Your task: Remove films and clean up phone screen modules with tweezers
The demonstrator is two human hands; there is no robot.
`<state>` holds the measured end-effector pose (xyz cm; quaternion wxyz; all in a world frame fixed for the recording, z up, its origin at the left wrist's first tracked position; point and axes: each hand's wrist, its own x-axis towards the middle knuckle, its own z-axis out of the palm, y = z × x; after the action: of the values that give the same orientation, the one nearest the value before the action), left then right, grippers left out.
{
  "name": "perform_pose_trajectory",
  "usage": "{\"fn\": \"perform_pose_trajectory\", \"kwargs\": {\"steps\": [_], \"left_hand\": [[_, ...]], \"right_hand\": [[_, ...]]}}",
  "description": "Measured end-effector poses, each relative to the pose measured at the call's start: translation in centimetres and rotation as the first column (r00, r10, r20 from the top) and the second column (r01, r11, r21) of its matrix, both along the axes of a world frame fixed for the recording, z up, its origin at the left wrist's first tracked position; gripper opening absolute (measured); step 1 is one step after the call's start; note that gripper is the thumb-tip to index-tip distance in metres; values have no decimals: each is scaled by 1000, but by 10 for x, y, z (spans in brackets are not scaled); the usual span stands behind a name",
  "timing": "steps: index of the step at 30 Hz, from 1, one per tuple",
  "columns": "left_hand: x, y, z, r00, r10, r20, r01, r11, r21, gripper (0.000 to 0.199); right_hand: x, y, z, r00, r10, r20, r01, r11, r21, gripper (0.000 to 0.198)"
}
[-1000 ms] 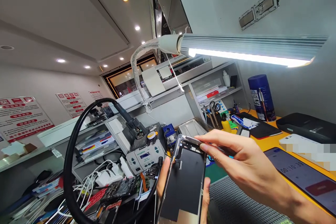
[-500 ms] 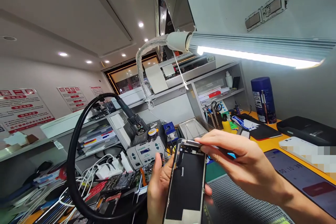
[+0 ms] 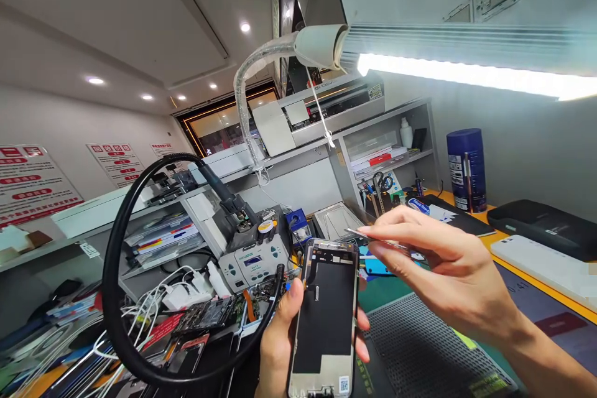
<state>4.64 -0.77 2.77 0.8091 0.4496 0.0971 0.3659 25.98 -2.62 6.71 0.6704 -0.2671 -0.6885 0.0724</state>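
Observation:
My left hand [image 3: 278, 337] is closed around a phone screen [image 3: 326, 317], thumb along its left edge and fingertips showing at the right. The screen is tilted up with its inner side toward me: a black backing, a silvery lower part with a small square code label, and small parts along the top edge. Just beyond its upper right corner, my right hand [image 3: 448, 277] pinches slim metal tweezers [image 3: 358, 233]. Their tip points left and looks apart from the screen. The rest of the tweezers is mostly hidden by my fingers.
A grey perforated mat [image 3: 415, 348] lies below my hands. A thick black hose [image 3: 108, 286] loops at left, before a soldering station [image 3: 254, 261] and loose circuit boards [image 3: 209, 318]. A lit lamp [image 3: 466, 74] hangs overhead. A blue canister [image 3: 466, 168] stands at right.
The tweezers in my right hand have come away from the screen's top edge. The screen sits slightly higher and further left in view, showing its lower end. The camera view has shifted.

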Motion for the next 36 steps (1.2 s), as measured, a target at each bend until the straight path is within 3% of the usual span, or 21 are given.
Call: {"fn": "perform_pose_trajectory", "kwargs": {"steps": [7,15,26,36], "left_hand": [[0,-7,8,999,23,-37,-22,1000,15,66],[3,-17,17,983,139,-119,-139,990,10,62],[9,-23,11,967,250,-41,-252,966,-48,49],[9,-23,15,971,237,-42,-235,971,50,51]], "right_hand": [[0,-2,-9,960,-151,235,113,979,167,39],[-3,-3,-11,925,-263,275,193,947,257,42],[-5,-9,-9,947,-192,257,139,968,210,43],[-6,-17,-7,958,-190,214,141,965,222,40]]}}
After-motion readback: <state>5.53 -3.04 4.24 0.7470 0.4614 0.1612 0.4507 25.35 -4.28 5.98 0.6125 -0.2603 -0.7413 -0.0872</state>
